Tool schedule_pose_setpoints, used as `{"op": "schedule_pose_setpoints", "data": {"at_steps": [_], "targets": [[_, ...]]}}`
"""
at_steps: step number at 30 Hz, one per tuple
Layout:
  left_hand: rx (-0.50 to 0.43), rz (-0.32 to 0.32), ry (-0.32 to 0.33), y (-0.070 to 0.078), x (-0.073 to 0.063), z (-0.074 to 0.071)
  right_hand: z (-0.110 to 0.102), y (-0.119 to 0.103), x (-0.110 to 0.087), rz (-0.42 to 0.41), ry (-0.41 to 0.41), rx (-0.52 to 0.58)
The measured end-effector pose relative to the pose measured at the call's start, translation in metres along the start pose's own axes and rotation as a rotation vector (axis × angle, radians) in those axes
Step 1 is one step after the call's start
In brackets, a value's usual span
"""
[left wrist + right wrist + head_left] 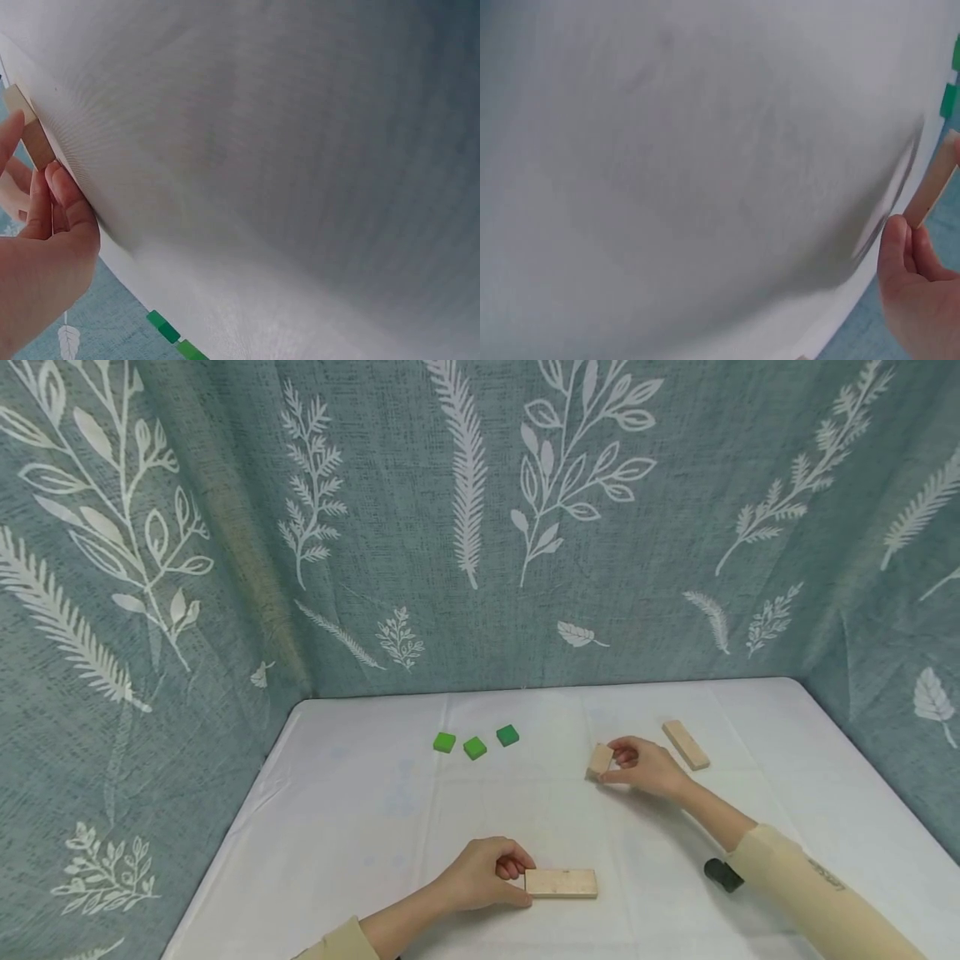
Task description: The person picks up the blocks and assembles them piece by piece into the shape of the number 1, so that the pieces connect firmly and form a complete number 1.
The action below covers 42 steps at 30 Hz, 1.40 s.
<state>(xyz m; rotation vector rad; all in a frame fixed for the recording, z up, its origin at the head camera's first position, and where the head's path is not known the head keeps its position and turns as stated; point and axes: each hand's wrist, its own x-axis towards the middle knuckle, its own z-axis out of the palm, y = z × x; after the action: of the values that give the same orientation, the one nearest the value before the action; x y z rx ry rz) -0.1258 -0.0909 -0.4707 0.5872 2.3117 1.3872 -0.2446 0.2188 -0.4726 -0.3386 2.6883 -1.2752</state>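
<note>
At the near middle of the table, my left hand (487, 875) pinches the left end of a flat pale wooden block (561, 883), thumb on the near edge and fingers on the far edge. The same block (37, 144) shows between the fingertips at the left of the left wrist view. Farther off to the right, my right hand (648, 767) grips a second wooden block (599, 762) between thumb and fingers. The right wrist view has this block (932, 187) at its right edge, partly cut off. Whether it touches the table, I cannot tell.
A third wooden block (686, 745) lies beyond my right hand. Three small green squares, one light (445, 742), another light (475, 747) and a darker one (507, 735), lie toward the back. A small black object (723, 875) sits beside my right sleeve. A leaf-patterned curtain (480, 527) surrounds the white table (337, 827).
</note>
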Motion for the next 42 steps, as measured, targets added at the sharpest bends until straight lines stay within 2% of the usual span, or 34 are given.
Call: {"op": "schedule_pose_setpoints", "data": {"at_steps": [11,26,42], "targets": [[0.0,-0.003,-0.002,-0.001,0.001,0.001,0.013,-0.015,-0.01,-0.024,-0.04,0.043],[0.012,-0.021,-0.003,0.001,0.001,0.0,0.028,-0.023,-0.022,-0.059,-0.101,0.061],[-0.003,-0.001,0.001,0.0,0.001,-0.001,0.041,-0.028,-0.032,-0.099,-0.153,0.072]]}}
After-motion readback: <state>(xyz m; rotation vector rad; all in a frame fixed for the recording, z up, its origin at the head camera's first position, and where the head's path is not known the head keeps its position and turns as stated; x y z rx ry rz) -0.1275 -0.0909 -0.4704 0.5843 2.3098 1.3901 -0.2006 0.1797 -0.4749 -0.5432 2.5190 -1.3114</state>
